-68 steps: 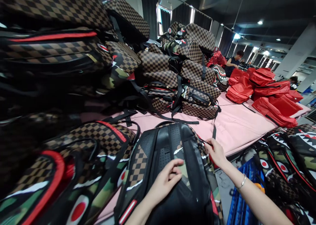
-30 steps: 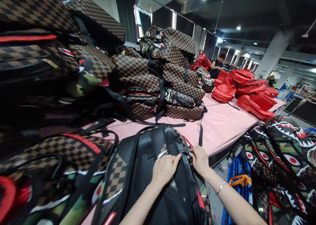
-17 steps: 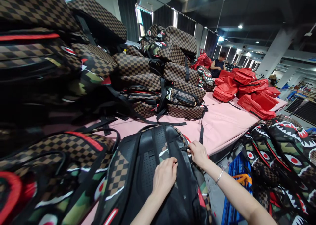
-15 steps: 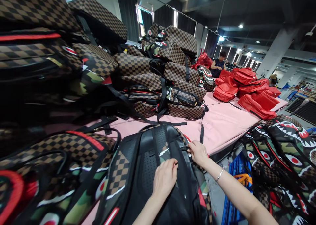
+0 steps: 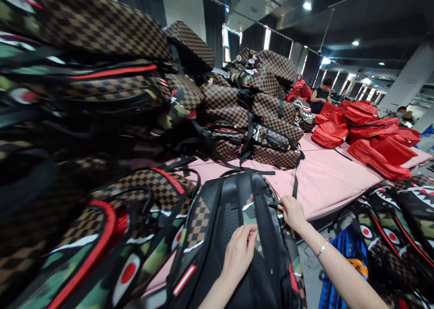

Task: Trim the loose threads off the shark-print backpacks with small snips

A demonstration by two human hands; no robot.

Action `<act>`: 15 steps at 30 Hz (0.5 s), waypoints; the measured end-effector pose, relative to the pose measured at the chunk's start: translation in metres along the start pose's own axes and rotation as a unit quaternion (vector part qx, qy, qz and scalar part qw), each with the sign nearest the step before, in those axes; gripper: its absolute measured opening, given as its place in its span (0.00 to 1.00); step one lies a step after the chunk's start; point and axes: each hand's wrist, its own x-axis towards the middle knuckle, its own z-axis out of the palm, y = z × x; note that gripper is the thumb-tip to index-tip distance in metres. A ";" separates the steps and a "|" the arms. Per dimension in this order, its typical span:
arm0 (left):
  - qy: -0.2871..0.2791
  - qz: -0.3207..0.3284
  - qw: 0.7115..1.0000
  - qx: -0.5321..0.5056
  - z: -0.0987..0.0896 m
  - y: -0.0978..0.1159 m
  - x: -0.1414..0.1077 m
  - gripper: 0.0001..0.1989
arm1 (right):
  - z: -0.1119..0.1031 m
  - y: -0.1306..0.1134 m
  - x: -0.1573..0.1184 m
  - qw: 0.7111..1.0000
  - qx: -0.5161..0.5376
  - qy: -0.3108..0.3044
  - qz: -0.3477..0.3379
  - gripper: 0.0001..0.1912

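A black backpack (image 5: pixel 227 255) with checkered and camouflage panels lies back side up before me, its straps on top. My left hand (image 5: pixel 240 248) rests over its middle with the fingers pinched together; whatever they hold, if anything, is too small to name. At the bag's upper right edge, my right hand (image 5: pixel 292 213) has its fingers closed on a small dark tool (image 5: pixel 275 205), whose tip points left over the black strap.
Checkered backpacks (image 5: pixel 101 29) are piled high at the left and back of the pink table (image 5: pixel 325 187). Red bags (image 5: pixel 366 124) lie farther right, near a person (image 5: pixel 320 96). Shark-face bags (image 5: pixel 389 227) and a blue crate (image 5: pixel 342 264) stand at the right.
The view has turned left, so everything sits farther right in the picture. Both hands remain at about the same places on the backpack.
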 end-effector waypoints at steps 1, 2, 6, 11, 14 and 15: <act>0.021 -0.003 1.000 0.009 -0.008 -0.005 0.006 0.08 | 0.000 0.001 -0.003 0.999 0.029 0.013 0.014 0.05; 0.044 -0.011 0.999 0.022 -0.016 -0.011 0.015 0.09 | -0.001 0.001 -0.005 0.998 0.059 0.022 0.026 0.05; 0.131 -0.079 0.985 0.084 -0.056 -0.048 0.065 0.11 | -0.004 -0.004 -0.012 0.988 0.147 0.028 0.044 0.05; 0.146 -0.182 0.966 0.113 -0.091 -0.096 0.122 0.04 | -0.006 -0.026 -0.012 0.973 0.221 0.024 0.054 0.06; 0.142 -0.234 0.957 0.094 -0.100 -0.113 0.130 0.06 | -0.003 -0.040 -0.010 0.966 0.253 0.016 0.050 0.06; 0.151 -0.249 0.953 0.087 -0.102 -0.117 0.127 0.06 | -0.001 -0.045 -0.008 0.963 0.264 0.013 0.051 0.06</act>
